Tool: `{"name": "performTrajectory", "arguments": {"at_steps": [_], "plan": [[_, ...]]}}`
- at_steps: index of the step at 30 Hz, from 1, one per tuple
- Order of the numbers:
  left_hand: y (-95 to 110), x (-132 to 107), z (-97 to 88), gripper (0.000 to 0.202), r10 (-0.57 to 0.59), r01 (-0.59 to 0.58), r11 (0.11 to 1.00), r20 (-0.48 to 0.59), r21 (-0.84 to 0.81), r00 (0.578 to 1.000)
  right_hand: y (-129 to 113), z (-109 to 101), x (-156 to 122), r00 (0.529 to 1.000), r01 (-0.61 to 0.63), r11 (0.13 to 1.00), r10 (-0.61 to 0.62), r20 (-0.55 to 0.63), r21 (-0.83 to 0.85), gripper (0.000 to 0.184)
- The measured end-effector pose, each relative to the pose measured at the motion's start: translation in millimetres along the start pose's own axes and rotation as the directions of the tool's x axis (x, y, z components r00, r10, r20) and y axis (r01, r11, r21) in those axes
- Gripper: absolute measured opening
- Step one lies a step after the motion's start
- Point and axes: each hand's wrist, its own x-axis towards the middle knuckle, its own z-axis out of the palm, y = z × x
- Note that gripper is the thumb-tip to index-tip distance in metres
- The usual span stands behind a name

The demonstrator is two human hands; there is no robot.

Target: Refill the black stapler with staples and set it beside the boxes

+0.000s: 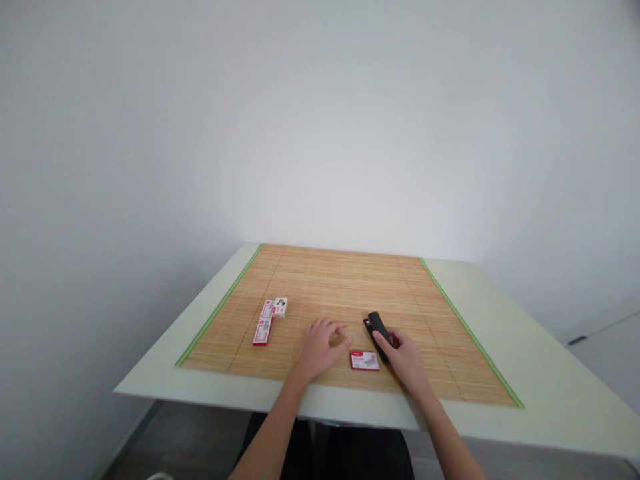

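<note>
My right hand [406, 355] is wrapped round the near end of a black stapler [377, 326] that lies on the bamboo mat [345, 280]. My left hand [320, 347] rests flat on the mat with its fingers spread, holding nothing. Between the two hands lies a small red-and-white staple box [365, 361]. At the left of the mat are three more small boxes: one red-and-white box [263, 331], a second one [268, 309] just behind it, and a white one [281, 307] beside that.
The mat has green edging and covers most of a white table [540, 373]. A plain white wall stands behind the table. The floor shows under the table's near edge.
</note>
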Motion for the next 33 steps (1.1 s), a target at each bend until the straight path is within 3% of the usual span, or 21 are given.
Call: {"name": "performTrajectory", "arguments": {"at_steps": [5, 8, 11, 15, 18, 22, 28, 33], "plan": [[28.7, -15.0, 4.4, 0.063, 0.150, -0.159, 0.986, 0.141, 0.048, 0.978, -5.1, 9.0, -14.7, 0.996, -0.068, 0.997, 0.065, -0.065, -0.042, 0.061], [39.0, -22.2, 10.2, 0.064, 0.191, -0.213, 0.972, 0.202, 0.094, 0.961, -7.5, 8.4, -12.8, 0.996, -0.074, 0.996, 0.071, -0.054, -0.042, 0.061], [31.5, -25.6, 9.8, 0.054, 0.086, -0.105, 0.983, 0.127, 0.151, 0.988, -7.7, 6.1, -11.1, 0.996, -0.081, 0.997, 0.081, -0.026, -0.015, 0.062], [2.0, -30.5, -7.6, 0.053, -0.077, 0.081, 0.984, -0.033, 0.157, 0.996, -8.4, 2.9, -12.0, 0.996, -0.093, 0.996, 0.093, 0.008, 0.007, 0.063], [-15.7, -33.3, -25.9, 0.072, -0.052, 0.046, 0.995, 0.067, 0.086, 0.996, -8.8, 1.0, -13.8, 0.997, -0.075, 0.997, 0.075, 0.024, 0.014, 0.062], [-17.2, -29.3, -35.0, 0.064, -0.057, 0.050, 0.998, 0.171, 0.044, 0.984, -10.5, 3.6, -18.0, 0.998, -0.058, 0.998, 0.058, 0.028, 0.007, 0.064], [0.2, -14.8, -15.9, 0.062, 0.040, -0.043, 0.999, 0.156, 0.016, 0.987, -26.8, 23.7, -33.1, 0.995, -0.030, 0.999, 0.031, 0.096, -0.011, 0.061], [3.6, -10.6, -5.1, 0.064, 0.054, -0.057, 0.998, 0.173, 0.014, 0.983, -37.0, 32.4, -40.4, 0.996, -0.027, 1.000, 0.027, 0.084, 0.006, 0.060]]}}
